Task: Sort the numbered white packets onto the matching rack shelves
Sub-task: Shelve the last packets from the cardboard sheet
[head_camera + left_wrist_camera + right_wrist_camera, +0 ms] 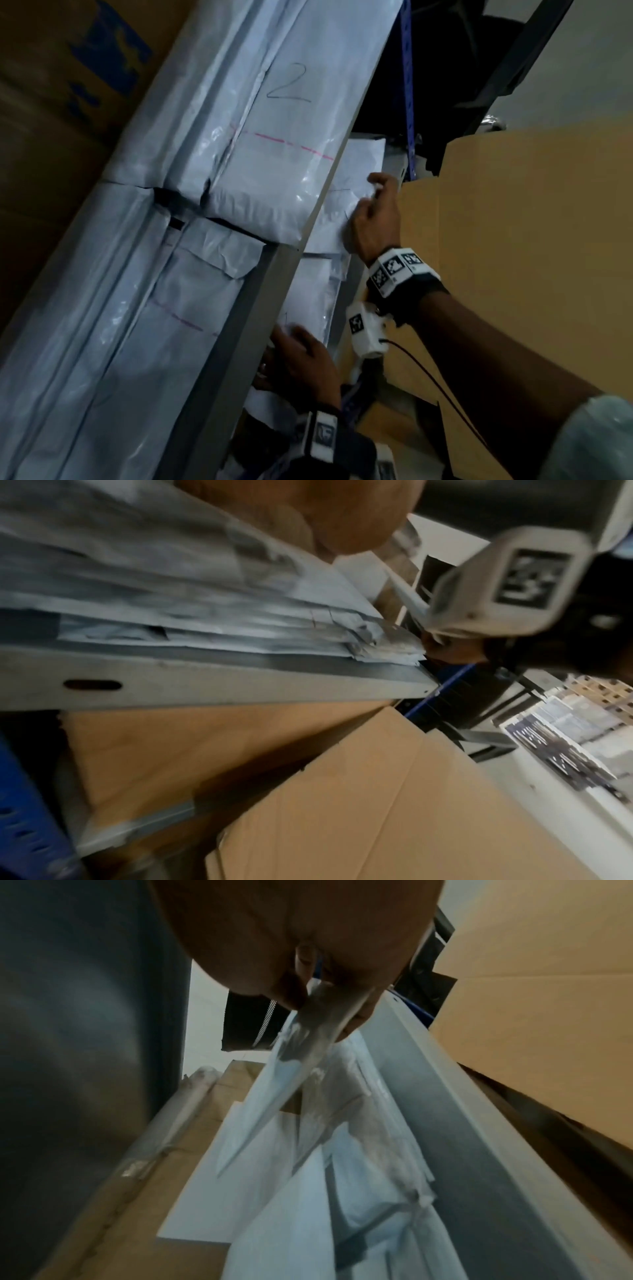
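White packets lie stacked on the upper rack shelf; the top one [274, 137] bears a handwritten 2. A grey shelf beam [239, 342] runs slantwise below them. On the shelf beneath it, my right hand [373, 205] pinches the edge of a white packet [346, 178]; the right wrist view shows its fingertips [301, 999] closed on the packet's thin edge [274, 1110]. Lower down, my left hand [301, 356] has its fingers curled on another white packet [311, 301] on the same shelf. In the left wrist view, the packet stack [171, 601] rests above the beam [205, 680]; the fingers are hidden.
A large open cardboard box [513, 240] stands close on the right, under my right forearm, and it also shows in the left wrist view [377, 804]. A blue rack upright [409, 102] rises behind the shelves. A brown carton with blue print [51, 102] fills the upper left.
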Available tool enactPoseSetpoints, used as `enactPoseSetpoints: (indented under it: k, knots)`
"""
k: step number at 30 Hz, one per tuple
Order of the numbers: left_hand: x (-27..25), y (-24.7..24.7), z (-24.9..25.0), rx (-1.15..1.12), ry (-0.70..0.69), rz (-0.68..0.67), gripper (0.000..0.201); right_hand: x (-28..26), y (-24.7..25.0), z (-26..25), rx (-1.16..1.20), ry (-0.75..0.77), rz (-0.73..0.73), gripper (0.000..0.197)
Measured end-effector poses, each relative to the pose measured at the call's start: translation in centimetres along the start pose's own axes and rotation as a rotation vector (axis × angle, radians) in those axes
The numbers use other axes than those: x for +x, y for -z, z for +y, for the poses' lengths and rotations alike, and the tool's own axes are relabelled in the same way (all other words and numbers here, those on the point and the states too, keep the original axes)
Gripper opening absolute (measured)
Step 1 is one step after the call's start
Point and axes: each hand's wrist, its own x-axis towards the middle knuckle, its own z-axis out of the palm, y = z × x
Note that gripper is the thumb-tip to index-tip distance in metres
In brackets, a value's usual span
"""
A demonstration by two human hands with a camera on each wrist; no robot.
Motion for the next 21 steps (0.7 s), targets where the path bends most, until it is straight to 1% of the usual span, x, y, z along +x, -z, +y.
enactPoseSetpoints:
  k: [1, 2, 3, 4, 5, 7, 9, 11, 13, 14, 15, 18, 19, 21]
  knots:
    - [-0.6, -0.5, -0.5, 0.064, -0.046, -0.059, 0.057, 0.5, -0.5, -0.1, -0.037, -0.023, -0.024, 0.042]
    - [-1.2, -0.9, -0.9, 0.079, -0.082, -0.113, 0.065, 1.0, -0.9, -0.1, -0.084, -0.038, -0.042, 0.045]
    - [-1.4, -1.2, -1.4, 0.07, -0.094, -0.138, 0.07, 1.1, -1.1, 0.1, -0.137, -0.045, -0.065, 0.048]
    - [-1.5, -1.7, -2.1, 0.076, -0.12, -0.141, 0.069, 1.1, -1.3, 0.6, -0.194, -0.038, -0.09, 0.052]
    - [-1.7, -2.0, -2.8, 0.078, -0.159, -0.128, 0.064, 1.0, -1.2, 1.2, -0.252, 0.002, -0.122, 0.055]
    - [-1.4, -2.6, -4.1, 0.04, -0.258, -0.097, 0.054, 0.4, -0.9, 2.2, -0.403, 0.141, -0.196, 0.06]
    - [-1.3, -2.8, -4.8, 0.015, -0.293, -0.075, 0.051, 0.1, -0.4, 2.8, -0.643, 0.255, -0.249, 0.064]
    - [-1.4, -2.5, -4.7, 0.01, -0.278, -0.056, 0.05, 0.3, 0.1, 3.0, -0.857, 0.318, -0.222, 0.071]
    - [-1.5, -2.5, -4.3, 0.015, -0.22, -0.062, 0.054, 0.8, 0.6, 3.0, -0.951, 0.36, -0.164, 0.074]
    - [-1.6, -2.6, -4.2, 0.018, -0.205, -0.08, 0.058, 1.2, 0.7, 3.0, -0.971, 0.399, -0.168, 0.074]
    - [-1.5, -2.8, -4.3, 0.02, -0.2, -0.085, 0.061, 1.6, 0.6, 2.9, -0.987, 0.455, -0.204, 0.075]
    - [-1.1, -3.6, -4.1, 0.059, -0.192, -0.077, 0.064, 2.8, -0.3, 2.7, -1.061, 0.602, -0.402, 0.076]
    - [-0.9, -3.8, -4.0, 0.072, -0.188, -0.066, 0.064, 3.1, -0.6, 2.7, -1.087, 0.616, -0.44, 0.077]
    - [-0.8, -4.1, -3.8, 0.084, -0.166, -0.052, 0.064, 3.5, -1.2, 3.0, -1.114, 0.584, -0.451, 0.079]
